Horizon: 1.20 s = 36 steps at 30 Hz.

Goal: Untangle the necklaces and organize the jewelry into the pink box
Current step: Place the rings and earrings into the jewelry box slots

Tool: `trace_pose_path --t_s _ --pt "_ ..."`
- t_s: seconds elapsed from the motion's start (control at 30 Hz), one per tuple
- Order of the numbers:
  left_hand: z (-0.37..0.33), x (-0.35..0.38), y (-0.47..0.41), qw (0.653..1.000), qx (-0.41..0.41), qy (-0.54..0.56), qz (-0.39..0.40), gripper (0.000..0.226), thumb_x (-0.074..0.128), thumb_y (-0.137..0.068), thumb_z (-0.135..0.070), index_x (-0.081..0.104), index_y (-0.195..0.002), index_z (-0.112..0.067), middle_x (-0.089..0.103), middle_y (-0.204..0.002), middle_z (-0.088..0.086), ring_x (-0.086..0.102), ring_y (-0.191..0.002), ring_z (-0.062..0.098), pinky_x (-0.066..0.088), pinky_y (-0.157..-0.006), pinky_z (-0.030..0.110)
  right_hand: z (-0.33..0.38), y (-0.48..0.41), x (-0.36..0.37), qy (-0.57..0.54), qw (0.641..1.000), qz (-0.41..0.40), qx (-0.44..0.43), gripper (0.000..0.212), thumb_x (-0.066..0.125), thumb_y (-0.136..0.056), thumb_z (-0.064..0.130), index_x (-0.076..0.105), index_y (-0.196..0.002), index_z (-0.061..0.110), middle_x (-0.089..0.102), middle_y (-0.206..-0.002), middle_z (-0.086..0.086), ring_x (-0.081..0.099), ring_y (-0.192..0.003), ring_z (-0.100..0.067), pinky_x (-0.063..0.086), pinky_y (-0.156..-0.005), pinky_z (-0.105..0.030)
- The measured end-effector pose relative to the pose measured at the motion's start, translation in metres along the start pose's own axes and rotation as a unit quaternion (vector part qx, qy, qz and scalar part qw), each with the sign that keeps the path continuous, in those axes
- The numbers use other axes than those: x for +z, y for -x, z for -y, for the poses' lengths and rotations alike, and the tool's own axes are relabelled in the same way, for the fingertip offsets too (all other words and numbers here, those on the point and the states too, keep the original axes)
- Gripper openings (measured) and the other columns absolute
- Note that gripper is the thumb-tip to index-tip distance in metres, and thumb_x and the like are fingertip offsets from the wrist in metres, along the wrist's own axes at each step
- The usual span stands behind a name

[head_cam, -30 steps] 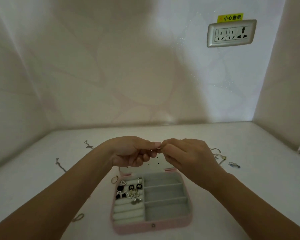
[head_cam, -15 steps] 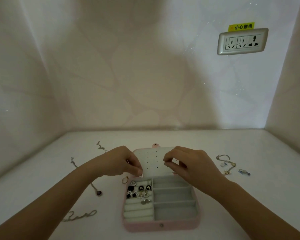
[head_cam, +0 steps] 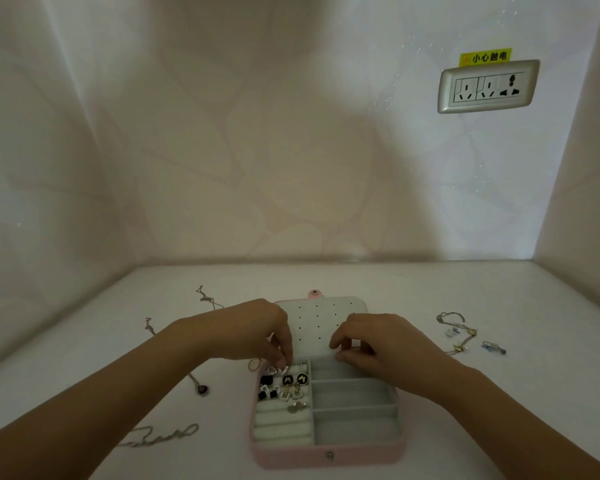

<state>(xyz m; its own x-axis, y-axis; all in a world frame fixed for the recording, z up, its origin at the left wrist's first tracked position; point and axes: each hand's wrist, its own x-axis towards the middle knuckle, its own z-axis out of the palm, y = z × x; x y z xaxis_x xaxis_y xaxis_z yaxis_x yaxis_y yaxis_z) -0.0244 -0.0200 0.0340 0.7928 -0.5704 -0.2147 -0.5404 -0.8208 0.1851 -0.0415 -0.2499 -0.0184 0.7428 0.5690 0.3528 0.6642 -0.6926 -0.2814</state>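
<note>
The pink box (head_cam: 326, 457) lies open on the white table (head_cam: 499, 393), near the front edge at centre. Its lid (head_cam: 321, 318) is folded back and shows a pale panel dotted with holes. The left half of the tray has pale ring rolls (head_cam: 279, 427), with a cluster of black and silver earrings (head_cam: 284, 388) seated across the far rows. The right half has three grey-lined compartments (head_cam: 354, 396), lining exposed. The left hand (head_cam: 253, 332) reaches down to the tray's far left corner, fingertips bunched over a small pale piece (head_cam: 277, 369). The right hand (head_cam: 378, 348) sits at the hinge line, fingers curled under. Whether either hand actually pinches anything cannot be told from this angle. A gold ring (head_cam: 254, 364) lies just outside the box's far left corner. Left of the box are a necklace with a dark pendant (head_cam: 202, 389), a silver chain (head_cam: 160, 436) nearer the front, and a further chain (head_cam: 207, 298) behind. Well to the right sits a tangle of chains (head_cam: 456, 329), with a small blue piece (head_cam: 494, 348) beside it.
</note>
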Motion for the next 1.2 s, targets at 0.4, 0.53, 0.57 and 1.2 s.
trace_pose_path --t_s 0.4,0.53,0.57,1.2 --pt "0.006 0.001 -0.009 0.999 -0.009 -0.007 -0.035 0.015 0.077 -0.076 -0.03 0.066 -0.085 -0.026 0.055 -0.08 -0.011 0.048 -0.068 0.002 0.038 -0.062 0.016 0.002 0.0 -0.002 0.012 0.999 0.028 0.011 0.018 0.056 -0.093 0.036 0.065 -0.108 0.031 0.059 -0.1 0.016 0.044 -0.068 0.011 0.035 -0.071 -0.008" --pt "0.009 0.001 -0.013 0.999 -0.019 0.044 -0.007 0.016 0.079 -0.075 -0.028 0.066 -0.082 -0.023 0.063 -0.072 -0.013 0.055 -0.061 -0.006 0.043 -0.061 0.013 0.002 0.0 -0.002 0.018 0.999 0.033 0.009 0.019 0.056 -0.093 0.035 0.065 -0.109 0.03 0.06 -0.102 0.015 0.042 -0.069 0.014 0.033 -0.07 -0.007" --pt "0.009 0.0 -0.014 0.999 -0.022 0.046 -0.001 0.016 0.079 -0.075 -0.028 0.066 -0.083 -0.022 0.062 -0.07 -0.014 0.055 -0.06 -0.007 0.044 -0.062 0.013 0.002 0.0 -0.002 0.018 0.999 0.033 0.01 0.02 0.056 -0.093 0.036 0.065 -0.11 0.03 0.06 -0.103 0.014 0.042 -0.069 0.014 0.034 -0.071 -0.008" --pt "0.012 -0.003 -0.01 0.994 -0.042 0.097 0.016 0.015 0.074 -0.08 -0.034 0.066 -0.088 -0.024 0.069 -0.087 -0.008 0.061 -0.079 0.005 0.049 -0.077 0.023 0.001 -0.001 -0.001 0.001 1.0 0.021 0.011 0.017 0.058 -0.092 0.033 0.066 -0.107 0.031 0.056 -0.095 0.02 0.048 -0.07 0.01 0.035 -0.07 -0.006"
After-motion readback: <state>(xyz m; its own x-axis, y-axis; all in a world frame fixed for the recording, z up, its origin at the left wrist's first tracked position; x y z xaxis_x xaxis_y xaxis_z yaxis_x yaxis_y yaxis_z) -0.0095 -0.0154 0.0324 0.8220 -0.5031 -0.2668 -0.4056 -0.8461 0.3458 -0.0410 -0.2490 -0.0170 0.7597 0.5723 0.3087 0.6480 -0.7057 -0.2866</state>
